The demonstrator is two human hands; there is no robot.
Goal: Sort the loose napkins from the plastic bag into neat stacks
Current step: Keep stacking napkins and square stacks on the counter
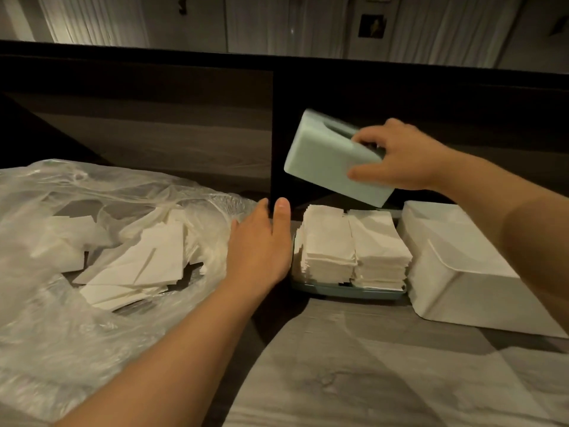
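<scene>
A clear plastic bag (61,192) lies at the left with loose white napkins (138,266) inside it. Two neat stacks of napkins (351,251) stand side by side on a low teal tray (348,291) in the middle. My right hand (397,155) grips a pale green tissue-box cover (326,155), tilted in the air above the stacks. My left hand (261,241) lies flat with straight fingers between the bag and the left stack, right beside the stack's side.
A white tissue box (462,266) stands to the right of the stacks. A dark raised ledge (277,66) runs along the back of the grey wood-grain counter (369,365).
</scene>
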